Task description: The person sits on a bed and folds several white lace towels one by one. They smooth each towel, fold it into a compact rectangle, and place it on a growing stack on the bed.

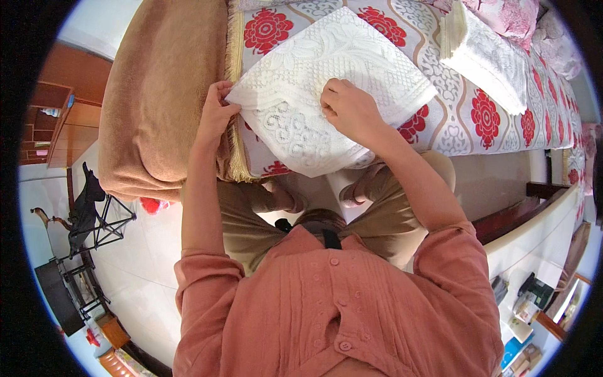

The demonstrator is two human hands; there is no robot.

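Note:
A white lace cloth (pixel 377 69) with woven flower and lattice patterns lies folded in layers, turned cornerwise on the sofa cover (pixel 269 28) in front of me. My left hand (pixel 218 112) has the cloth's left corner between thumb and fingers. Over the middle of the cloth, my right hand (pixel 349 108) is closed, its fingertips curled down and pinching at the fabric. The palm side of that hand is hidden. One patterned flap of the cloth hangs toward me past the seat's front edge.
A brown blanket (pixel 163 81) covers the armrest at left. Another folded white cloth (pixel 487 60) lies at the far right, near pink cushions (pixel 502 16). The sofa cover has red flowers and a gold fringe. A black folding stand (pixel 85 213) is on the floor at left.

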